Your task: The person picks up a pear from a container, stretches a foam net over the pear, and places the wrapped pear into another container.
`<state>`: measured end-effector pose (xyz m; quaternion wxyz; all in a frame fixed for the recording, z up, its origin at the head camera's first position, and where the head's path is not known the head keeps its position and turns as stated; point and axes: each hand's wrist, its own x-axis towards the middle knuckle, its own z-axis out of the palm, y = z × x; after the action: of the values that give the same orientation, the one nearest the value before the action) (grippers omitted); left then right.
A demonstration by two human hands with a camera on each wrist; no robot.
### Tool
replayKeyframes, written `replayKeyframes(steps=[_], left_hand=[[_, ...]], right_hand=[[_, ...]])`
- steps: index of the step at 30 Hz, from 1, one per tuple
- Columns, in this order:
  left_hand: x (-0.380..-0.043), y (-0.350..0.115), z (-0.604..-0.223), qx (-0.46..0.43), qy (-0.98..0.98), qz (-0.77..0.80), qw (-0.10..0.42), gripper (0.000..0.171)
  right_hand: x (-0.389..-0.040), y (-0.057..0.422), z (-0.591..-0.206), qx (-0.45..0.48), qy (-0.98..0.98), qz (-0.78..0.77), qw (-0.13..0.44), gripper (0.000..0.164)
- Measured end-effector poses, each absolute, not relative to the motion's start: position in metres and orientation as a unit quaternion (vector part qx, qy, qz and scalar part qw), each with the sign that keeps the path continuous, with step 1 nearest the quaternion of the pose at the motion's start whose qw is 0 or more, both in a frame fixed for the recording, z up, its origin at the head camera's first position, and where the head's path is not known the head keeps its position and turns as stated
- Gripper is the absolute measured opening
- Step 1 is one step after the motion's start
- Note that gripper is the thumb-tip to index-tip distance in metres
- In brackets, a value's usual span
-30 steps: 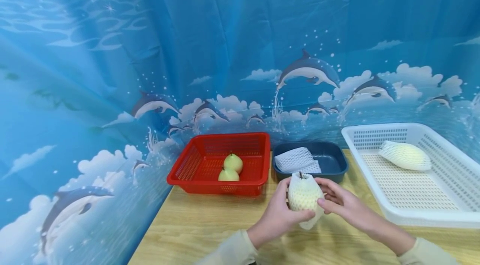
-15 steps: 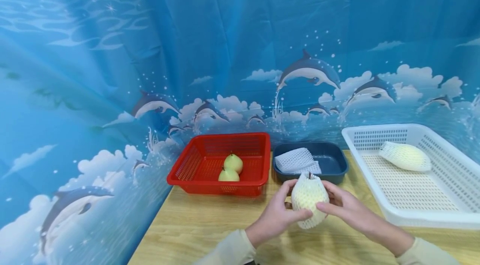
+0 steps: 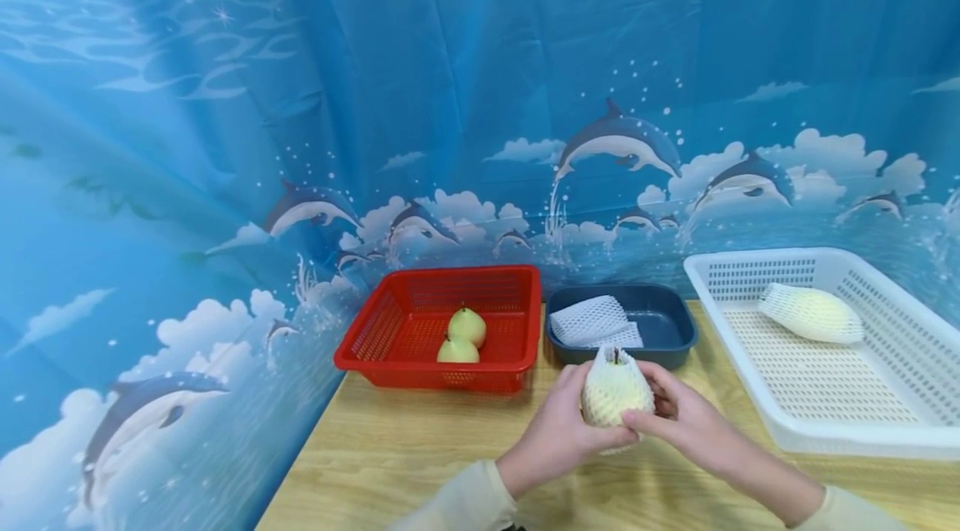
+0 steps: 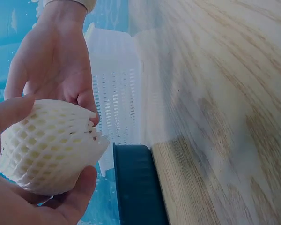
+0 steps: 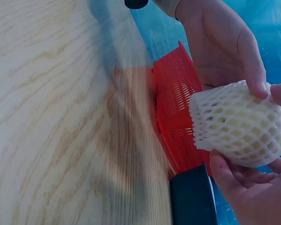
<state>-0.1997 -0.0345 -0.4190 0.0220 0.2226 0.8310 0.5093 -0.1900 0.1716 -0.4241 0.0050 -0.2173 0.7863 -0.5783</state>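
In the head view, a pear point(image 3: 617, 396) in a white foam net stands upright between both hands, its stem showing at the net's top opening. My left hand point(image 3: 557, 431) holds it from the left, thumb across the lower front. From the other side my right hand point(image 3: 693, 424) grips it, thumb pressed on the front near the left thumb. The left wrist view shows the netted pear point(image 4: 51, 147) with the net's cut edge beyond it. In the right wrist view, the net's open lower end extends past the netted pear point(image 5: 246, 124).
Behind the hands, a dark blue tray point(image 3: 670, 327) holds white foam nets point(image 3: 588, 321). Two bare pears point(image 3: 467, 327) lie in a red basket point(image 3: 420, 368) on the left. A white basket point(image 3: 847, 433) on the right holds another netted pear point(image 3: 812, 314). A dolphin-print curtain hangs behind.
The netted pear has shifted slightly right and turned a little in the hands. My two thumbs have come together at its lower front. Less of the net's bottom end shows below the hands.
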Motion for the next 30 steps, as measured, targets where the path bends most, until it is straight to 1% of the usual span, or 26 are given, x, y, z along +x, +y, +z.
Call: replayKeyframes(steps=[4, 7, 11, 16, 22, 26, 30], left_hand=[[-0.1994, -0.035, -0.4201, 0.213, 0.835, 0.507, 0.016, 0.077], [-0.199, -0.0367, -0.4211, 0.218, 0.829, 0.515, 0.017, 0.076], [-0.1994, -0.0388, -0.4225, 0.234, 0.82, 0.521, 0.019, 0.075], [-0.2005, -0.0402, -0.4235, 0.251, 0.817, 0.519, 0.016, 0.075], [-0.2005, -0.0425, -0.4255, 0.297, 0.804, 0.515, 0.003, 0.078], [-0.2002, -0.0431, -0.4263, 0.318, 0.795, 0.516, -0.001, 0.08], [-0.1986, -0.0428, -0.4263, 0.311, 0.797, 0.518, 0.0, 0.084]], right_hand=[[-0.1889, 0.1725, -0.4247, -0.226, 0.789, -0.572, 0.005, 0.067], [-0.1889, 0.1752, -0.425, -0.242, 0.786, -0.569, 0.017, 0.07], [-0.1892, 0.1783, -0.4249, -0.262, 0.788, -0.557, 0.023, 0.071], [-0.1888, 0.1807, -0.4233, -0.273, 0.811, -0.518, -0.002, 0.075], [-0.1876, 0.1805, -0.4218, -0.296, 0.804, -0.516, 0.019, 0.085], [-0.1867, 0.1781, -0.4224, -0.306, 0.801, -0.515, 0.01, 0.085], [-0.1857, 0.1754, -0.4222, -0.289, 0.803, -0.521, -0.008, 0.08]])
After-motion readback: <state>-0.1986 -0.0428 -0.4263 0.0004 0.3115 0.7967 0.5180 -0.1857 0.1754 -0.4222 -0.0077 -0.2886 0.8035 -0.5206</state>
